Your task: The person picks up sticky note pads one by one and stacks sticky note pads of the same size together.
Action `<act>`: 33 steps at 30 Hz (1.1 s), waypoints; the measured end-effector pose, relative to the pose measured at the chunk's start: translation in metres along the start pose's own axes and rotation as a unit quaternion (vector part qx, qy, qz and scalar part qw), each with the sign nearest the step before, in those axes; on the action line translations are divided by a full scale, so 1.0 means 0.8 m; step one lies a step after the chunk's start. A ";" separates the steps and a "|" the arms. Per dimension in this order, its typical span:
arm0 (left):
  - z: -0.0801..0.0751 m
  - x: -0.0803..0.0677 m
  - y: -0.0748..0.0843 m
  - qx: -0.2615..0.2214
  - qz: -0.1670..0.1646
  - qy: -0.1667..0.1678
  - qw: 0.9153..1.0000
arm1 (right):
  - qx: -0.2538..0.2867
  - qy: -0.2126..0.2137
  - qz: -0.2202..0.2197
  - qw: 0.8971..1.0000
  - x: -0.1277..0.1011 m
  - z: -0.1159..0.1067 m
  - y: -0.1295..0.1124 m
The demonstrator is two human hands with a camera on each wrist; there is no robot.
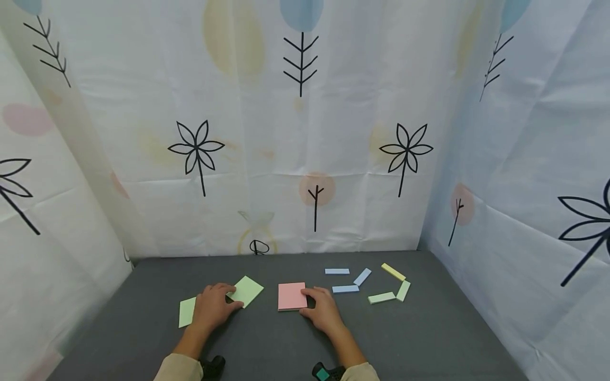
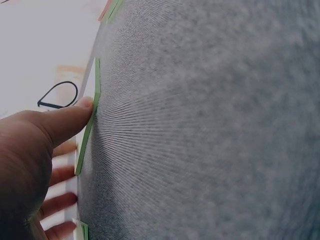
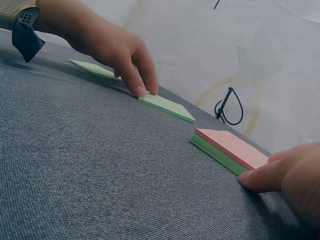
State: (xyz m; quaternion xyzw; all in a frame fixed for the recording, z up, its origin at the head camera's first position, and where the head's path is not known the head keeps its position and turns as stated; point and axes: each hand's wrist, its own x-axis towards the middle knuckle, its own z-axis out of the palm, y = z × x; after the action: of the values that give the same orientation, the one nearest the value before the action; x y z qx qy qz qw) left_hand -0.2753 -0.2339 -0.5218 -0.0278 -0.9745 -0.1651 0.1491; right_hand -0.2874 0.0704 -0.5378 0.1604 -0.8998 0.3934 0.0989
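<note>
Both hands are resting on the grey table (image 1: 405, 338) — sorting or stacking of sticky-note pads looks to be under way, early stage by my read.

The left hand (image 1: 212, 307) is lying palm-down with fingers fairly straight, fingertips pressing on the near corner of a green pad (image 1: 248, 290) that is sitting tilted like a diamond. In the left wrist view the thumb (image 2: 75, 117) is touching that pad's edge; not a pinch, more a press or slide. A second green pad (image 1: 187, 312) is lying just beside the hand's outer side, partly hidden under it.

The right hand (image 1: 324, 309) is sitting at the near right corner of the pink pad (image 1: 292, 295), fingers loosely extended on the top, thumb (image 3: 260, 177) pushing against the side edge. The right wrist view is showing green sheets under the pink top, so this stack is mixed. Pad is flat on the table, nothing lifted.

Loose small strips — three blue (image 1: 345, 289) and three green-yellow (image 1: 381, 298) — are lying scattered to the right of the pink pad, apart from both hands.

Next move, as a judgement: it is calling for an actual grip, thumb under an edge, since both pads are only being pressed now.
</note>
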 end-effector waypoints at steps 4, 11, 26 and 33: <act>0.002 0.000 -0.003 0.008 -0.037 -0.011 0.999 | -0.001 -0.001 0.000 1.000 0.000 0.000 0.000; 0.004 0.000 -0.003 0.007 -0.054 -0.008 0.998 | -0.002 0.001 0.001 1.000 0.000 0.000 0.000; 0.007 -0.002 0.010 -0.045 -0.120 0.023 0.991 | -0.001 -0.001 -0.004 1.000 -0.001 0.002 0.002; 0.012 -0.006 0.013 -0.111 -0.128 0.073 0.983 | 0.002 0.001 -0.007 1.000 0.000 0.002 0.002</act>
State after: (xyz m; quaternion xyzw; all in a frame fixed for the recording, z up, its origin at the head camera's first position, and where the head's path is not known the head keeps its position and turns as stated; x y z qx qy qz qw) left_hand -0.2725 -0.2212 -0.5289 0.0932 -0.9323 -0.2914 0.1930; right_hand -0.2881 0.0698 -0.5398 0.1671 -0.8976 0.3949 0.1020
